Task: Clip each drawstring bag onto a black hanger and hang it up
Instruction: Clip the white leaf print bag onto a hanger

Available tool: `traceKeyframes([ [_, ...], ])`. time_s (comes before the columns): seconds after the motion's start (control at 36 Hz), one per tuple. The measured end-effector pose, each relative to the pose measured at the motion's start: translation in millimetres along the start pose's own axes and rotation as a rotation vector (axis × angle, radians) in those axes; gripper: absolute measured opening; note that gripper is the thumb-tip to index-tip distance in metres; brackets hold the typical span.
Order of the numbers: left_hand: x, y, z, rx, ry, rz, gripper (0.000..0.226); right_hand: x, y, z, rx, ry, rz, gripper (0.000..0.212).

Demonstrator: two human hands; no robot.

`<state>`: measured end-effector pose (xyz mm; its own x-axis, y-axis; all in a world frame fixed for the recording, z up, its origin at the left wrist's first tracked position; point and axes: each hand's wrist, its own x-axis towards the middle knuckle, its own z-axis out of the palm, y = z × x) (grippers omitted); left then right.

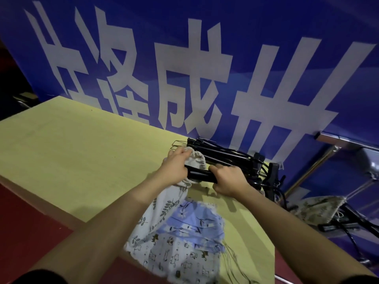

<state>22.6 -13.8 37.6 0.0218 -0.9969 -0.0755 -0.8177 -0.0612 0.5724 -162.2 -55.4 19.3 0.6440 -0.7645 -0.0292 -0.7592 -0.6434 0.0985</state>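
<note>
White leaf-print cloth drawstring bag (174, 198) with gathered mouth raised against a black bar hanger (202, 175), blue floral bag (196, 222) and bear-print bag (184, 261) flat beside it, black hanger stack (229, 155) behind

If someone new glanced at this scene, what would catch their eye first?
The blue banner with huge white characters fills the background behind the yellow table. At centre, the left hand and right hand work a leaf-print cloth drawstring bag onto a black plastic hanger.
</note>
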Motion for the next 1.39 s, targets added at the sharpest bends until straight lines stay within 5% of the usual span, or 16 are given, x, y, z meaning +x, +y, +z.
traceKeyframes([
  [0.28,5,3,14,0.513,0.033,0.138,0.045,20,4,-16,-0.354,0.421,-0.291,0.019],
  [0.36,7,5,20,0.41,0.1,0.048,0.04,23,4,-25,-0.383,0.685,-0.384,0.02],
  [0.5,13,8,11,0.089,0.262,-0.064,0.039,20,-1,-34,-0.204,0.886,-0.183,0.028],
  [0.58,15,9,4,-0.073,0.351,-0.073,0.029,17,-7,-27,0.066,0.795,0.027,0.021],
  [0.69,11,11,2,-0.23,0.417,-0.069,0.019,16,-16,-6,0.553,0.223,0.421,0.045],
  [0.75,8,9,3,-0.289,0.439,-0.07,0.019,19,-23,6,0.753,-0.012,0.491,0.061],
  [0.81,5,6,2,-0.325,0.456,-0.055,0.021,21,-30,13,0.84,-0.131,0.441,0.049],
  [0.86,2,1,0,-0.354,0.458,-0.037,0.024,24,-34,17,0.846,-0.111,0.378,0.018],
  [1.03,-3,-10,3,-0.358,0.488,-0.016,0.031,31,-34,-1,1.145,0.227,0.382,0.013],
  [1.14,-4,-15,10,-0.277,0.534,-0.021,0.034,31,-39,-31,1.343,0.418,0.299,0.022],
  [1.39,-1,-5,11,-0.166,0.453,0.062,0.046,37,-40,-59,1.5,0.39,0.234,0.04],
])
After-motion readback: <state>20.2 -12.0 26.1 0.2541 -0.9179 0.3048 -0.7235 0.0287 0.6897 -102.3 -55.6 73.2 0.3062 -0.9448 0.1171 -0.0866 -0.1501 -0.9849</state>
